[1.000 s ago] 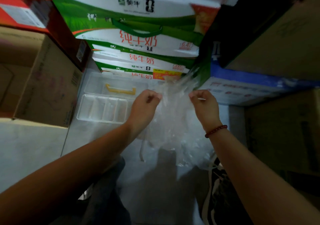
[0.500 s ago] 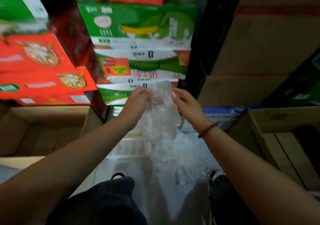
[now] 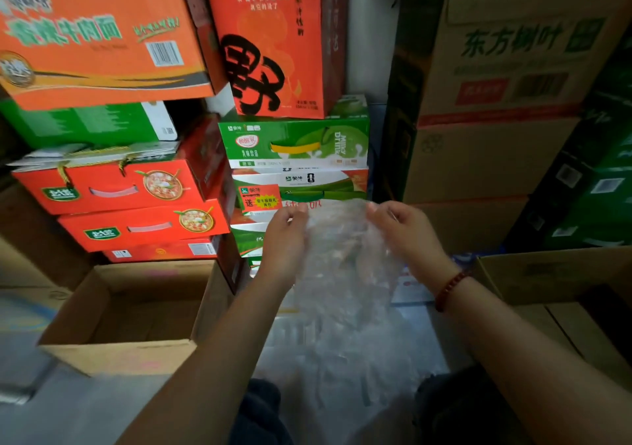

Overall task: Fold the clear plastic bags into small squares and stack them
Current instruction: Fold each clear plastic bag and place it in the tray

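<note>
One clear plastic bag [image 3: 337,260] hangs crumpled in the air, its top edge pinched by two hands: the left hand [image 3: 285,236] at one corner, the right hand [image 3: 405,231] at the other. Around it, stacked cartons [image 3: 294,143] fill the room, one open cardboard box [image 3: 113,352] sits on the pale floor [image 3: 51,407], and one bead bracelet [image 3: 449,289] circles the right wrist.

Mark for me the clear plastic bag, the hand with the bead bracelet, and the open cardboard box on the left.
clear plastic bag [image 3: 337,239]: head view, upper crumpled part held between the hands.
right hand [image 3: 405,231]: head view, back of the hand, above the bracelet.
open cardboard box [image 3: 116,355]: head view, near front wall.
</note>
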The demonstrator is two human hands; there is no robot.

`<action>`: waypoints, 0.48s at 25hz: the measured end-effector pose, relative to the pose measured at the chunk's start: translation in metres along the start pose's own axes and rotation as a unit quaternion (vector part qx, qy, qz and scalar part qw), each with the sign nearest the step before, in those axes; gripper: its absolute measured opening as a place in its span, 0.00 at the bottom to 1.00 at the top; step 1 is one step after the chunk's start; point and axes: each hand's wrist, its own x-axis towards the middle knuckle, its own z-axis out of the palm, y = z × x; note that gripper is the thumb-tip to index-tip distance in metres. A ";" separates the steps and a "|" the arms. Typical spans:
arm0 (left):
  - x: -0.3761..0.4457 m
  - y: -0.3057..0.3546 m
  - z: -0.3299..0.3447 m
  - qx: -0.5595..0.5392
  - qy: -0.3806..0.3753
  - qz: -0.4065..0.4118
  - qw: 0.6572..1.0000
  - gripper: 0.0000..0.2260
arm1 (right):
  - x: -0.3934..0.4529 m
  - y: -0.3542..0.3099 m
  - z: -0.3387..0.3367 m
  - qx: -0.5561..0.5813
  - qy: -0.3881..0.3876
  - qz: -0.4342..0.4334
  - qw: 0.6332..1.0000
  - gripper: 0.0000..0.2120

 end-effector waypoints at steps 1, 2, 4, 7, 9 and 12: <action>0.000 0.000 -0.003 0.021 0.006 0.025 0.999 0.13 | -0.002 0.001 -0.001 -0.015 0.008 -0.003 1.000 0.18; 0.000 0.002 -0.006 0.036 0.004 0.042 0.998 0.13 | -0.001 0.003 -0.002 -0.030 0.013 -0.006 0.999 0.18; 0.005 0.003 -0.011 0.058 -0.018 0.024 0.998 0.17 | 0.002 0.007 -0.001 -0.047 0.022 -0.015 0.999 0.16; 0.005 0.005 -0.014 0.063 -0.089 -0.071 0.991 0.25 | 0.005 0.010 0.001 -0.054 0.036 -0.049 0.997 0.10; 0.001 0.008 -0.008 0.070 -0.122 -0.101 0.985 0.26 | 0.007 0.013 0.002 -0.063 0.029 -0.076 0.995 0.06; 0.001 0.006 -0.002 0.014 -0.193 -0.064 0.979 0.23 | 0.010 0.015 0.007 -0.083 0.006 -0.098 0.992 0.07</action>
